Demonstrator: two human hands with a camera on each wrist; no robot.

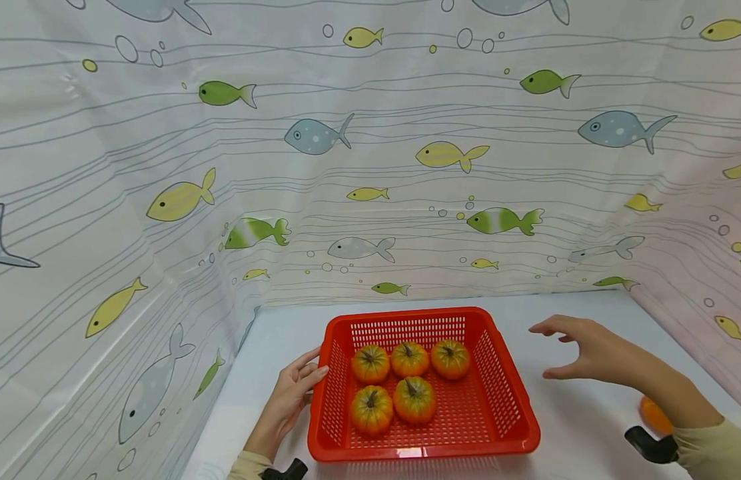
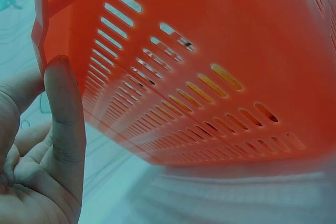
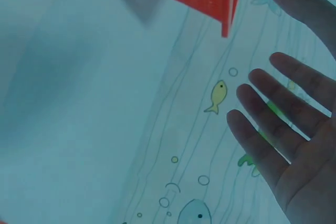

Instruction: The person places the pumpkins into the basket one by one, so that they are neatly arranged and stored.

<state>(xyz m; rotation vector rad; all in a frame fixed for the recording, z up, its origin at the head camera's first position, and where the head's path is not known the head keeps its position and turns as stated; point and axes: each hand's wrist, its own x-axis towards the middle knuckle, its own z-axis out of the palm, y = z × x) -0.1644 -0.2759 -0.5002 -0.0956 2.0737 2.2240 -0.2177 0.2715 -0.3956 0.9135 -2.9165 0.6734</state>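
A red plastic basket (image 1: pixel 424 448) with slotted walls is in front of me in the head view. Inside it, grouped toward its left half, are several small orange-and-green pumpkins (image 1: pixel 415 400) with brown stems. My left hand (image 1: pixel 291 393) grips the basket's left rim, thumb over the edge and the other fingers partly hidden outside the wall. The left wrist view shows the slotted outer wall (image 2: pixel 210 35) close up, with fingers (image 2: pixel 65 108) at its rim. To the right of the basket, my right hand (image 1: pixel 592 350) is apart from it, fingers spread and holding nothing.
A round orange object (image 1: pixel 655 415) lies on the white tabletop (image 1: pixel 586 427), partly covered by the right forearm. A fish-patterned sheet (image 1: pixel 370 220) rises behind the table and along both sides.
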